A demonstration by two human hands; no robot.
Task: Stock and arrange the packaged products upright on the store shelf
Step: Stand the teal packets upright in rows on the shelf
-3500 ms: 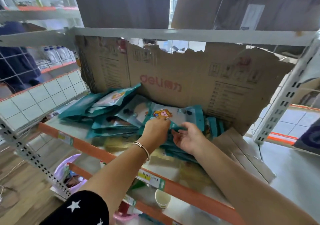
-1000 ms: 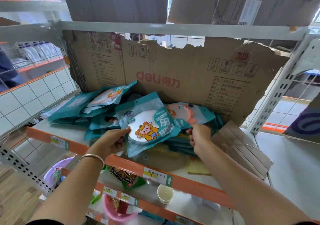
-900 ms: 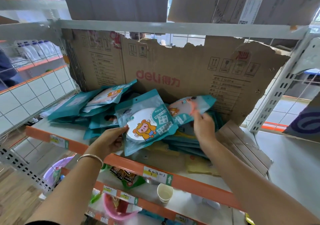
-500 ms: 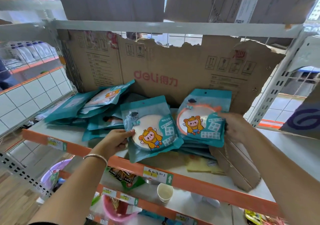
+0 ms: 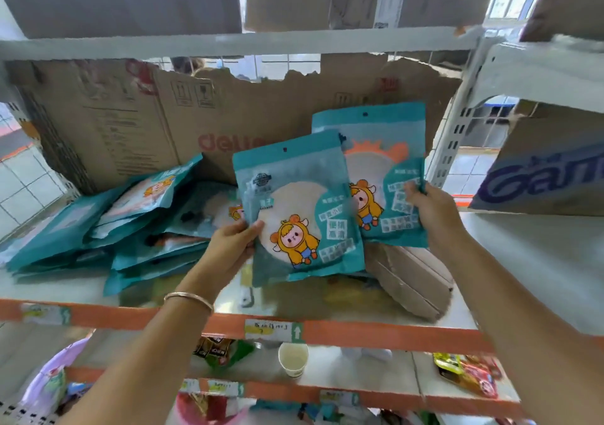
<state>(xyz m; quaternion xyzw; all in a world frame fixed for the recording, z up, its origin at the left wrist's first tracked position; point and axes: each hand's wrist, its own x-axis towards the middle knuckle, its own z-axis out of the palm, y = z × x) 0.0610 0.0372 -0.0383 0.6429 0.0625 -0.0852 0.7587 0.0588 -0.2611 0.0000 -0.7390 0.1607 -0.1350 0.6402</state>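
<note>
head view: two teal pouches are held upright above the middle shelf (image 5: 376, 331). the left hand (image 5: 232, 245) pinches the front pouch (image 5: 304, 209) at its left edge, thumb on the printed face and fingers behind. the rear pouch (image 5: 385, 176), partly overlapped by the front one, is gripped at its right edge by the right hand (image 5: 428, 209). both hands are closed on their pouches. both pouches seem lifted clear of the shelf board, though their bottom edges are too blurred to be sure.

these look like light, thin film packs with a flat round item inside. they are probably glossy and a little slippery, and likely to flop unless leaned on something. the sealed side edges or the top strip by the hang hole look like the safest places to hold.

a pile of pouches (image 5: 108, 225) lies flat and slumped to the left. a torn cardboard sheet (image 5: 130, 121) lines the back of the shelf, and folded cardboard (image 5: 411, 281) lies below the rear pouch. a paper cup (image 5: 293, 359) stands on the shelf beneath.
</note>
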